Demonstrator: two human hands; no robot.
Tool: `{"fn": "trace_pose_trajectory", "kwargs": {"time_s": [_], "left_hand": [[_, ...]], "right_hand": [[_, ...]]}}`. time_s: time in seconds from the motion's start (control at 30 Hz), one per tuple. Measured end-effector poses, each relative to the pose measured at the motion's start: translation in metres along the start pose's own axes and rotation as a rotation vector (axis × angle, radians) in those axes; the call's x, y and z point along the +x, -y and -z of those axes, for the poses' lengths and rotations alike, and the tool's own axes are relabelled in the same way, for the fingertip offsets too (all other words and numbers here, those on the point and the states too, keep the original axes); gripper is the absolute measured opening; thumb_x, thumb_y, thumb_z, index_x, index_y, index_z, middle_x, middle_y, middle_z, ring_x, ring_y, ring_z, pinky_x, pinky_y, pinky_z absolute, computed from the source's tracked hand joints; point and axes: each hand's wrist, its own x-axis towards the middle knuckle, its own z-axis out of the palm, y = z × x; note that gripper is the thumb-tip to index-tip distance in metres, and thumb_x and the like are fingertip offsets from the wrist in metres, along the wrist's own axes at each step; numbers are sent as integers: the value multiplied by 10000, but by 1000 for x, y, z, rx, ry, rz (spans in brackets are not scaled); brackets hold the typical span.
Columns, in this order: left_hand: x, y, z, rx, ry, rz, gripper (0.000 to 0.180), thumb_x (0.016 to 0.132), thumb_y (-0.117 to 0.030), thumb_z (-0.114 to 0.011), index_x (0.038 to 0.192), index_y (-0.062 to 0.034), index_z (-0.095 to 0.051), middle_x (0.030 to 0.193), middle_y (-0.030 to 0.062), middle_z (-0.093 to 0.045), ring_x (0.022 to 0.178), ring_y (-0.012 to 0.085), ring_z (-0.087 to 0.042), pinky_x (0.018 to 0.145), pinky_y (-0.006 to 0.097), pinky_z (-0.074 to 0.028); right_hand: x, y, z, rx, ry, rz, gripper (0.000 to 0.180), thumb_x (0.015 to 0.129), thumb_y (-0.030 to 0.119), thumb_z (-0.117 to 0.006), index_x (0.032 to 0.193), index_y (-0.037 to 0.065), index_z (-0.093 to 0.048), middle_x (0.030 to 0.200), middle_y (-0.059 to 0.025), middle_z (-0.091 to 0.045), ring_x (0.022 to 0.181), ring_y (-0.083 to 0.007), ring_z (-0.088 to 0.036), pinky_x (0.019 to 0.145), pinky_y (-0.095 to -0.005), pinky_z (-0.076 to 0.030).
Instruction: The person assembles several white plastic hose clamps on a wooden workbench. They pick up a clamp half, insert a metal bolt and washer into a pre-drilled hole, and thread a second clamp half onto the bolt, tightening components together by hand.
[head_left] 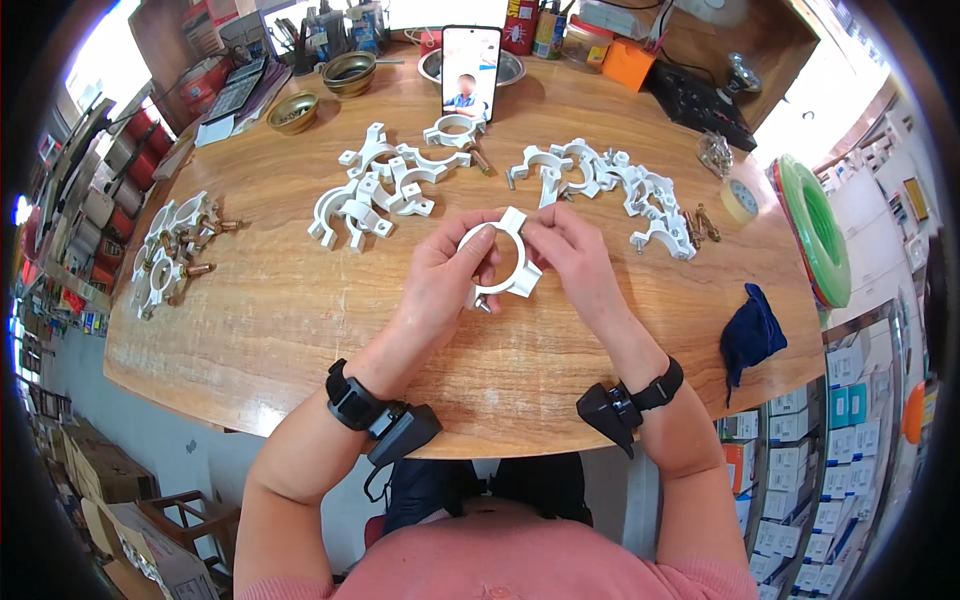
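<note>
A white ring-shaped pipe clamp (523, 277) is held above the middle of the wooden table. My left hand (447, 268) grips its left side, thumb lying over the ring. At the clamp's upper right lug, the fingers of my right hand (572, 258) are pinched together; whether a small part is between them is hidden. A metal screw (483, 304) sticks out of the lug at the bottom. Beyond my hands lie loose white clamp halves (412, 191) on the left and more halves with screws (655, 200) on the right.
Ring clamps with brass-coloured bolts (163, 272) lie far left. A phone (469, 75) stands upright at the back, near metal bowls (349, 73). To the right are bolts (707, 222), a tape roll (739, 201), a dark blue pouch (752, 338) and green coiled tubing (812, 232).
</note>
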Motion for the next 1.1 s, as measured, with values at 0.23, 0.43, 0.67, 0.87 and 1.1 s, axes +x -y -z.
{"fn": "trace_pose_trajectory", "kwargs": {"time_s": [0.23, 0.43, 0.67, 0.87, 1.1], "left_hand": [[0, 0, 1, 49, 15, 6, 235, 878, -149, -443, 1075, -24, -468, 698, -17, -474, 567, 37, -455, 407, 196, -426], [1, 2, 1, 41, 2, -40, 238, 870, -147, -451, 1056, -3, -493, 672, 2, -464, 566, 53, -455, 402, 210, -450], [2, 5, 1, 28, -17, -40, 240, 870, -147, -453, 1054, 1, -495, 665, 3, -467, 555, 55, -457, 399, 209, -451], [2, 4, 0, 29, -14, -36, 239, 871, -148, -452, 1054, -2, -497, 664, 2, -465, 549, 58, -458, 395, 212, -454], [1, 4, 2, 27, -29, -47, 238, 870, -154, -452, 1053, -9, -498, 675, 1, -465, 560, 58, -461, 402, 217, -467]], "right_hand": [[3, -6, 3, 22, -13, -29, 190, 809, 140, -505, 712, -23, -520, 616, -20, -517, 569, -65, -459, 499, -206, -357], [2, -4, 3, 37, 9, -30, 184, 819, 135, -490, 739, -26, -530, 634, -21, -521, 578, -66, -460, 508, -207, -362], [0, -3, 0, 15, -3, -17, 177, 819, 139, -495, 763, -25, -529, 651, -22, -521, 583, -66, -457, 514, -206, -362], [2, -5, 2, 8, 0, -33, 183, 815, 153, -511, 798, -29, -528, 647, -20, -518, 585, -61, -448, 512, -211, -357], [3, -11, 0, -23, 3, 2, 223, 821, 190, -513, 798, -31, -539, 662, -21, -529, 594, -71, -461, 523, -210, -360]]}}
